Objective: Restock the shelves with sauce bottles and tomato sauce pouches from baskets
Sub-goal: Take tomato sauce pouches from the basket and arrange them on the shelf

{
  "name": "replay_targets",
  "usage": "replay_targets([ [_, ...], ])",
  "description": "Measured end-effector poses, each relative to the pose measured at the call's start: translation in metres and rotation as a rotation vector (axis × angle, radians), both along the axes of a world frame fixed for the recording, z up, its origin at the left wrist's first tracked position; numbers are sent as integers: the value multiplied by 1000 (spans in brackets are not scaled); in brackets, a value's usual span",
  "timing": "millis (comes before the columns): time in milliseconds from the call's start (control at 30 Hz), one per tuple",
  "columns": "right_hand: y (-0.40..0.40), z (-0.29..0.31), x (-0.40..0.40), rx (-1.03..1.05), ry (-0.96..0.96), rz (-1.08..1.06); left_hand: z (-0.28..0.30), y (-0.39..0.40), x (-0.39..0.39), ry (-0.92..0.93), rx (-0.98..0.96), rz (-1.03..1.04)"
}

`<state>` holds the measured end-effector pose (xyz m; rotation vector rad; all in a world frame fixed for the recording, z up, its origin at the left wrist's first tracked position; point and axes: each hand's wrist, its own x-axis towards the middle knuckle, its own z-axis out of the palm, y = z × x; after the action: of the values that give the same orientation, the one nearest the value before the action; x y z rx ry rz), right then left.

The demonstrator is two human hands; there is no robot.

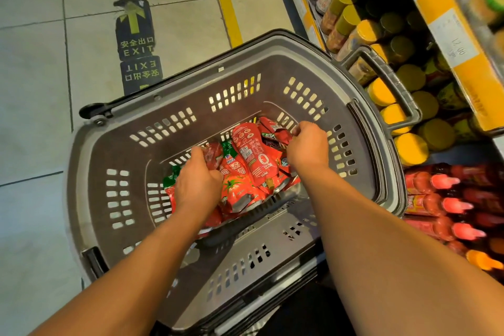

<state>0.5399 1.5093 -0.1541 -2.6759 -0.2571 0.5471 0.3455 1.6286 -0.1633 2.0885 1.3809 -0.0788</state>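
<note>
Head view: grey basket [114, 161] mid-frame, tomato sauce pouches [245, 172] piled inside. Left hand [197, 185] fingers curled round pouches; right hand [308, 146] fingers pinch pouch at pile's far edge. Advice: gather flat stack, grip firm, lift clear toward shelf [436, 35], frame right.

Both hands' fingertips are buried among the tomato sauce pouches [245, 169], so the grips cannot be made out. The basket's [114, 150] near rim runs off the bottom edge. Price labels [461, 49] on the shelf's front edge are unreadable (motion blur).
</note>
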Motion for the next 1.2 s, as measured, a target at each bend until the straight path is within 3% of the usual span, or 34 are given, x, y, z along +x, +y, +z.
replay_targets([
  [433,-6,29,-8,68,-71,19,8,18,2,-190,37,-26],
  [767,-23,92,-27,191,-180,31,76,18,7,-387,-7,34],
  [1200,-84,196,-41,531,-395,-191,170,-4,-3,-606,-59,-29],
])
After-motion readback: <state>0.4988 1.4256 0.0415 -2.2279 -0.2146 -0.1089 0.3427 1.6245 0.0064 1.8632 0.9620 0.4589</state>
